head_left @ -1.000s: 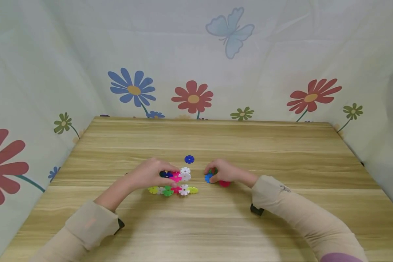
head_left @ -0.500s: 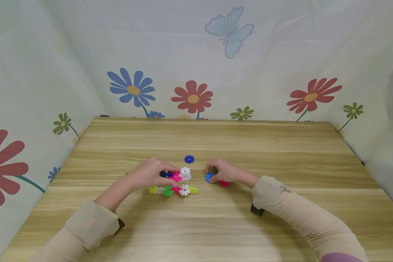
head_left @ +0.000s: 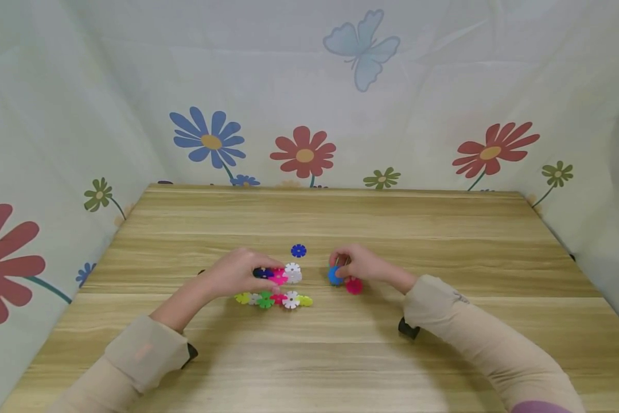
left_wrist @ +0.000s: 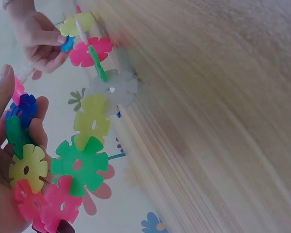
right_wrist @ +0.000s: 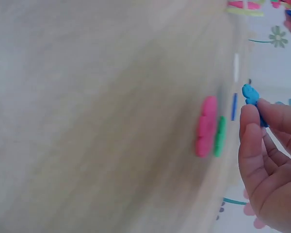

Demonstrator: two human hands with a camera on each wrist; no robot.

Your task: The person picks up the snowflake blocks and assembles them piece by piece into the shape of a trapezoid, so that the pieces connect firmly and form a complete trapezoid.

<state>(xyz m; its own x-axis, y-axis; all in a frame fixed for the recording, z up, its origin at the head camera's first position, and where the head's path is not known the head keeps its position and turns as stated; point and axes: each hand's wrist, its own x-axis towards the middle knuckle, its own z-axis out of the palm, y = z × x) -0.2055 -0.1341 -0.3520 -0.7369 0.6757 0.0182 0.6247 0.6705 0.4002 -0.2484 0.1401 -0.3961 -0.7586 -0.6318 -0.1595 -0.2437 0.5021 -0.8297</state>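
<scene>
My left hand (head_left: 233, 274) grips a chain of slotted plastic snowflake discs, its fingers curled behind a dark blue disc (left_wrist: 22, 110) and a dark green one (left_wrist: 18, 137) in the left wrist view. The chain loops round through yellow, pink, a bright green disc (left_wrist: 79, 165) and a whitish disc (left_wrist: 114, 90). In the head view its front row (head_left: 266, 299) runs below that hand. My right hand (head_left: 365, 266) pinches a light blue snowflake disc (right_wrist: 250, 94) between thumb and fingers, above the table. Under it lie a pink disc (head_left: 354, 286) and a green disc (right_wrist: 220, 136).
A dark blue disc (head_left: 298, 250) lies flat on the wooden table (head_left: 417, 223) beyond the hands. A white disc (head_left: 292, 268) sits beside the chain. Cloth printed with flowers (head_left: 302, 154) hangs behind the table.
My right hand has lifted the light blue disc and drawn it slightly right and away from me, uncovering more of the pink disc. The left hand stays nearly still with the chain.
</scene>
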